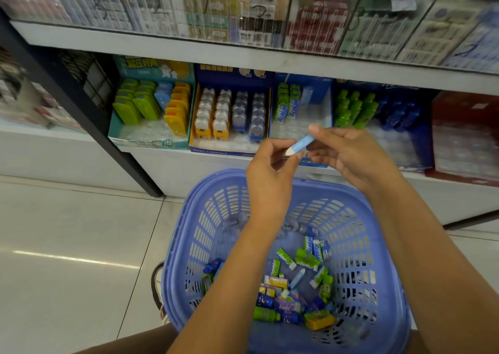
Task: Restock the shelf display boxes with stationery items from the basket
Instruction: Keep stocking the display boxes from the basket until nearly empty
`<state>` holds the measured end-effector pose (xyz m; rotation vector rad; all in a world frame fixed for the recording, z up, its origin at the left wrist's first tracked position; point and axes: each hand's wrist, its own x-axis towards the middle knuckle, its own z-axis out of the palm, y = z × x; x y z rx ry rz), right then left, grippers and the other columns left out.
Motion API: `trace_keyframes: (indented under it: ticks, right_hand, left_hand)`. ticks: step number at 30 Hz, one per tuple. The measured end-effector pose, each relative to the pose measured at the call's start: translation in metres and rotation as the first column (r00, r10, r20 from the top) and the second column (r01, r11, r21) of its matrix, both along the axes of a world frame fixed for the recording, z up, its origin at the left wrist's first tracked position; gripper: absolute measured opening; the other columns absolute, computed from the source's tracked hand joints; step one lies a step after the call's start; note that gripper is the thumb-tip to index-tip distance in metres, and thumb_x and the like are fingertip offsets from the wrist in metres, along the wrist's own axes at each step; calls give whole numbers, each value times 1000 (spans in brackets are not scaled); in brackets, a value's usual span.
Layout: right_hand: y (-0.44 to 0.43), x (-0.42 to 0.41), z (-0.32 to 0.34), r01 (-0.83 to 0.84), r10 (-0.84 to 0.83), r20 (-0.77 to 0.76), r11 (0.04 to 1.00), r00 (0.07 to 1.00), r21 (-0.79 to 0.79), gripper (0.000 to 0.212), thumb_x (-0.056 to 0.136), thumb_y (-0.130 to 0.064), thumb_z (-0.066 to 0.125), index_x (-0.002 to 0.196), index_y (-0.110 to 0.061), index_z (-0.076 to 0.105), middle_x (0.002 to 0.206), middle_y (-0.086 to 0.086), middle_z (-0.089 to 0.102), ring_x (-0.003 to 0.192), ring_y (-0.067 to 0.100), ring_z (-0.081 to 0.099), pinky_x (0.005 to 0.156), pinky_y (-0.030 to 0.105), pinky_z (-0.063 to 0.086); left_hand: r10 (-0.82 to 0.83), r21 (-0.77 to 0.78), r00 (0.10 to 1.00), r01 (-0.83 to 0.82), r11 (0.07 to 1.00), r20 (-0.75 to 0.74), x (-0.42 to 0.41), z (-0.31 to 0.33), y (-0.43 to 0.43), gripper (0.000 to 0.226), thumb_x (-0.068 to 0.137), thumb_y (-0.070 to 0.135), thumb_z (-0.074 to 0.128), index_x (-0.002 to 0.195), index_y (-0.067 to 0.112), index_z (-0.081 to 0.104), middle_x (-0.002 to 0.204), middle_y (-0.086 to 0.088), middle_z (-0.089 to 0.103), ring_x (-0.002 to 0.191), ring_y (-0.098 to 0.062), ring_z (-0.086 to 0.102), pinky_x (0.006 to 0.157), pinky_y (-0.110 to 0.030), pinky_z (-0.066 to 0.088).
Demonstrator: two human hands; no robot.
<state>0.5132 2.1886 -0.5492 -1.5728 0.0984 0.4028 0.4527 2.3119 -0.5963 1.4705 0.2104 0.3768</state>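
So the blue-and-white stick (299,145) is up in the air, over the far rim of the basket (216,176) and right in front of the lower shelf. It's lying at a slant: white tip down toward the left, blue end up toward the right. Both hands have it. The right hand (348,156) pinches the blue end with its fingers (314,130) curled round it. The left hand (272,164) has the white tip nipped between fingertips, the rest of its fingers loosely curled.

My guess at where it belongs is the blue display box (322,91), straight ahead and slightly up from the stick, since one just like it stands in there beside the green packs. The right hand is nearer, so I'd let that one carry it in, blue end first. Plenty more loose stock sits in the basket bottom.
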Motion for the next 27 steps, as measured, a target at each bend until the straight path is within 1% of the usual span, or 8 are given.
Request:
trace_keyframes:
  ticks: [2, 4, 6, 8, 11, 18, 22, 27]
  right_hand:
    - [-2, 4, -1, 16, -15, -26, 999, 1000, 48, 13, 84, -13, 67, 90, -2, 69, 72, 7, 72, 59, 10, 68, 58, 15, 54]
    - [-3, 14, 0, 74, -73, 67, 997, 995, -16, 13, 84, -1, 64, 97, -1, 67, 78, 7, 71, 61, 7, 68, 63, 16, 56]
    - [-7, 30, 1, 194, -112, 305, 948, 946, -252, 19, 84, 2, 64, 103, -2, 66, 84, 7, 68, 67, 8, 67, 71, 19, 56]
    - [-8, 51, 4, 309, -17, 512, 813, 859, -493, 20, 85, -6, 64, 105, -2, 68, 96, 10, 69, 85, 17, 66, 81, 21, 51]
    - [-2, 86, 3, 302, 130, 510, 673, 850, -675, 25, 90, -17, 59, 112, -6, 67, 118, 12, 66, 111, 25, 59, 94, 25, 41]
    - [4, 128, -9, 18, 330, 295, 639, 897, -769, 33, 96, -30, 52, 125, -14, 59, 132, 9, 56, 122, 25, 49, 94, 22, 35]
    - [-1, 135, -10, -4, 331, 281, 653, 901, -758, 33, 95, -30, 54, 124, -14, 59, 131, 9, 57, 121, 26, 49, 95, 24, 36]
    - [5, 135, -19, -3, 329, 272, 642, 904, -767, 34, 93, -20, 58, 126, -13, 59, 132, 8, 57, 122, 22, 50, 91, 16, 33]
  left_hand:
    - [-12, 146, 999, 7, 989, 37, 2, -1, 1, 21, 87, 7, 65, 99, 24, 62, 97, 11, 66, 90, -4, 63, 82, -19, 51]
    - [-69, 337, 997, 57, 940, 24, 6, -5, 4, 32, 89, 10, 64, 118, 21, 59, 119, 7, 62, 107, -4, 57, 95, -17, 45]
    - [-182, 551, 980, 199, 810, -85, 12, -11, 6, 48, 92, 19, 60, 138, 17, 44, 143, 0, 46, 130, -10, 41, 104, -17, 33]
    - [-244, 717, 944, 329, 614, -223, 15, -18, 5, 58, 95, 26, 54, 147, 12, 31, 155, -4, 30, 144, -17, 22, 113, -25, 25]
    - [-244, 823, 921, 382, 421, -303, 14, -27, 4, 63, 97, 28, 51, 149, 8, 22, 158, -6, 18, 147, -21, 10, 118, -28, 14]
    - [-268, 845, 923, 366, 391, -276, 14, -35, 11, 66, 96, 20, 52, 151, 11, 17, 159, -4, 15, 147, -21, 9, 119, -28, 8]
    - [-284, 837, 917, 378, 395, -280, 14, -37, 12, 67, 96, 19, 52, 151, 11, 15, 160, -3, 13, 148, -21, 7, 119, -28, 9]
    - [-285, 839, 918, 375, 394, -276, 15, -39, 11, 67, 96, 20, 51, 151, 11, 14, 160, -3, 12, 148, -21, 6, 120, -28, 9]
